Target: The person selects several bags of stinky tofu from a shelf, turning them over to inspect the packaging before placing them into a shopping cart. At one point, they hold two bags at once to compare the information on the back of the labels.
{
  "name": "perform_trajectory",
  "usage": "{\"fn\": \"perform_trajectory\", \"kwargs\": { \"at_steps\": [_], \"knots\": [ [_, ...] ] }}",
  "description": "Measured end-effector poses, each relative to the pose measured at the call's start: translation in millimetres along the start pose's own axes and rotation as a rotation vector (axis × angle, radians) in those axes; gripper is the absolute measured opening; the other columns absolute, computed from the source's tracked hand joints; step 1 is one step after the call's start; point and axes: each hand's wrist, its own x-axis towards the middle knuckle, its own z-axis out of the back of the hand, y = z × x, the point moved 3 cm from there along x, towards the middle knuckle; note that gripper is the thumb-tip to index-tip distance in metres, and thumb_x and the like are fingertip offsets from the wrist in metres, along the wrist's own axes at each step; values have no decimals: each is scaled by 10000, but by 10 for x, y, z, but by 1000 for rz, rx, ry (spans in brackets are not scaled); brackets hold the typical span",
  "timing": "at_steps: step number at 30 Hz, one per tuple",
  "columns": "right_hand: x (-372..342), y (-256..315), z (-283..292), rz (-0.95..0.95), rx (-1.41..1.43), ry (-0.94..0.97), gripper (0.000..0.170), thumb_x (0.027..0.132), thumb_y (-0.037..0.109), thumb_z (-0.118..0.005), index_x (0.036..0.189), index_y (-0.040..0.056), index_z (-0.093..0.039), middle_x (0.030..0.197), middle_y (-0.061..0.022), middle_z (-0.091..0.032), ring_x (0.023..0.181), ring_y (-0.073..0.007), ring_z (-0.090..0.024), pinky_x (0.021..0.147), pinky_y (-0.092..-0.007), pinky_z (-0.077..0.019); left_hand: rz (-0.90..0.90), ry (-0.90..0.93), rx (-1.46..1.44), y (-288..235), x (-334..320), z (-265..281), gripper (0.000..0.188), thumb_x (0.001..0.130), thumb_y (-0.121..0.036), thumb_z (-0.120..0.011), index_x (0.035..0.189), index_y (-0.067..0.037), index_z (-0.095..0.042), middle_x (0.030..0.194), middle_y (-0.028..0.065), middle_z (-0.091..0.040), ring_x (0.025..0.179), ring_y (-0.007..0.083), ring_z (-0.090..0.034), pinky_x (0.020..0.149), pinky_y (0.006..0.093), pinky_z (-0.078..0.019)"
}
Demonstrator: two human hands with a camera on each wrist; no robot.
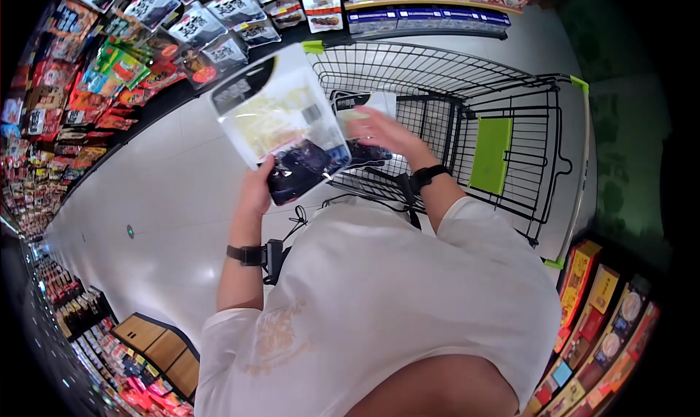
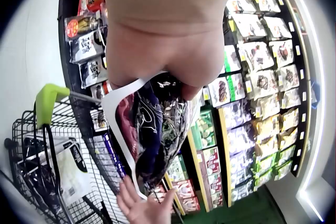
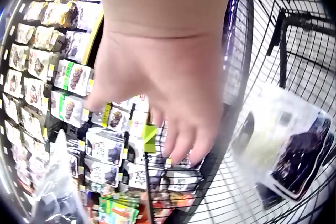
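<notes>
My left hand (image 1: 255,189) grips a large plastic food pouch (image 1: 288,118) by its lower edge, thumb on the front. The pouch is white and clear, with a black corner label and dark contents at the bottom. In the left wrist view the pouch (image 2: 149,124) hangs below the palm, its dark contents towards me. Beside its right edge, over the shopping cart (image 1: 437,125), my right hand (image 1: 386,134) has its fingers extended and holds nothing; the right wrist view shows the fingers of this hand (image 3: 163,87) spread. Similar pouches (image 3: 286,142) lie inside the cart, partly covered by my right hand in the head view.
Shelves of packaged snacks (image 1: 120,60) line the left and far side. Blue boxes (image 1: 430,20) stand on the shelf behind the cart. The cart has a green panel (image 1: 492,156). Boxed goods (image 1: 583,308) fill a shelf at the lower right. Pale floor (image 1: 157,169) stretches along the left.
</notes>
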Motion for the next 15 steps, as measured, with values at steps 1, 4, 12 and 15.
{"fn": "perform_trajectory", "kwargs": {
  "at_steps": [1, 4, 12, 15],
  "knots": [
    [-6, 81, -259, -86, 176, 139, 544, 883, 209, -540, 1351, 67, -301, 1289, -130, -453, 1101, -236, -506, 903, -346, -438, -5, 33, -8, 31, 38, -152, 362, 866, -228, -570, 1079, 62, -531, 949, 103, -615, 804, 156, -609, 727, 281, -496],
    [54, 53, -445, 48, 147, 179, 498, 856, 135, -571, 1301, 32, -372, 1231, -128, -503, 1052, -219, -540, 885, -337, -449, 158, 174, 527, 189, 295, -295, 430, 894, -250, -526, 1209, 34, -454, 1048, 108, -596, 888, 172, -585, 780, 296, -465],
    [31, -337, 944, 2, -222, -376, 360, 813, 156, -625, 1123, -8, -544, 1045, -93, -603, 912, -162, -582, 784, -295, -475, -18, 282, 749, -179, 333, -24, 456, 909, -221, -482, 1321, -56, -376, 1079, 72, -589, 931, 141, -551, 748, 271, -457],
    [245, -708, 1367, 20, -562, -430, 480, 794, 206, -664, 1195, -1, -498, 1071, -85, -592, 959, -187, -556, 789, -317, -459, -98, 208, 631, -463, 300, 290, 390, 901, -186, -511, 1253, -32, -446, 992, 90, -618, 877, 152, -579, 797, 281, -453]
  ]
}}
